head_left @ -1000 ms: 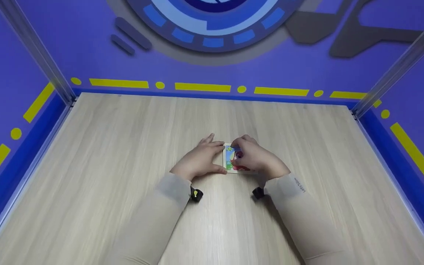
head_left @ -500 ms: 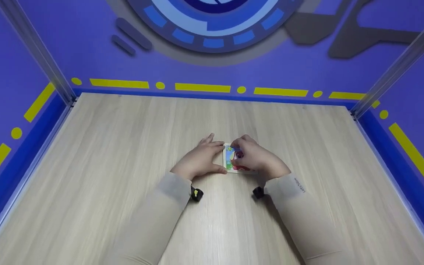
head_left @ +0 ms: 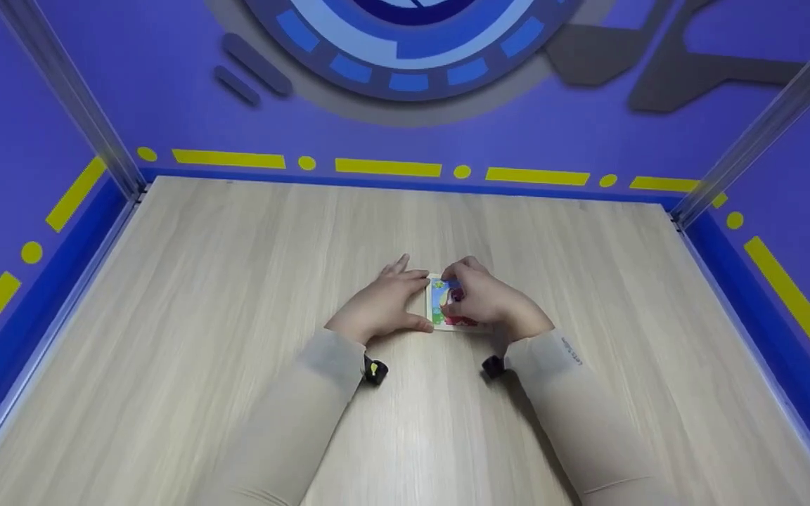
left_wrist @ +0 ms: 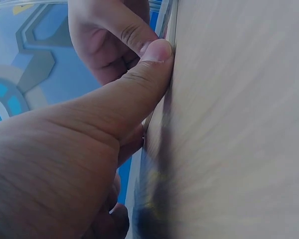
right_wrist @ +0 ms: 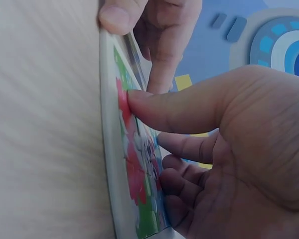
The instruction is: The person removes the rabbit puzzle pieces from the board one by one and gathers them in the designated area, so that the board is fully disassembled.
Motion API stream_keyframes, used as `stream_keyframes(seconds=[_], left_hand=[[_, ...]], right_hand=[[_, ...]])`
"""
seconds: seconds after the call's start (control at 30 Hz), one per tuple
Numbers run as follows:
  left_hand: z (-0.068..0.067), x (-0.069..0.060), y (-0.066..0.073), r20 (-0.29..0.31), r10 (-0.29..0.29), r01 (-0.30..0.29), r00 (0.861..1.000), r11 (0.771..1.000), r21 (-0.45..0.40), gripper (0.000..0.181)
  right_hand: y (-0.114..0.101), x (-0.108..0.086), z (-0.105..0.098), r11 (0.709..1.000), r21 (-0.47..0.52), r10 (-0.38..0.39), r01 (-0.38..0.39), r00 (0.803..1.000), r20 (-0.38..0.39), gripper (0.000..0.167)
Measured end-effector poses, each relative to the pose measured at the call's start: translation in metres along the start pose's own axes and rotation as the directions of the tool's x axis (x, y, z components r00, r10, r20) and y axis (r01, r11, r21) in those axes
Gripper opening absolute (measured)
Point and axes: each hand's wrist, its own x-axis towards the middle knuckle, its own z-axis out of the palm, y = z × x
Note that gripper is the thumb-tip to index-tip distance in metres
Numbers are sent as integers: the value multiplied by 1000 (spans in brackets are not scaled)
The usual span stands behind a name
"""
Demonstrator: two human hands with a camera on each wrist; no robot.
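A small jigsaw puzzle [head_left: 438,302] in a pale frame lies flat on the table, with a blue, green and red picture. Seams between its pieces show in the right wrist view, where the frame [right_wrist: 109,124] stands edge-on. My left hand [head_left: 384,302] rests at the puzzle's left side, thumb at the near corner and index finger at the far corner, fingers fairly straight. Over the picture, my right hand [head_left: 489,299] is bent, its thumb and curled fingertips pinching a puzzle piece [right_wrist: 123,102]. The right hand hides the puzzle's right part.
The wood-grain table [head_left: 250,267] stretches around both hands. Blue-purple panels [head_left: 405,140] with yellow marks stand at its back and sides, joined by metal posts [head_left: 88,112]. A black wrist camera [head_left: 375,371] sits at the left cuff, another camera [head_left: 493,367] at the right.
Both hands and the puzzle stay nearly in place. Any finger movement is too small to tell.
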Motion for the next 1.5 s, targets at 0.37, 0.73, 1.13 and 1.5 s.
stream_keyframes(seconds=[0.37,0.73,1.13,1.5], left_hand=[[0,0,1,3,-10,10,1000,1000,-8,95],[0,1,1,13,-14,14,1000,1000,8,97],[0,1,0,17,-33,33,999,999,3,98],[0,0,0,15,-32,32,999,999,6,99]], right_hand=[[4,1,-1,999,42,-12,12,1000,-5,58],[5,-1,-1,998,16,-56,56,998,-17,58],[6,1,0,992,91,-82,86,995,-50,48],[0,5,7,992,117,-30,43,993,-115,39]])
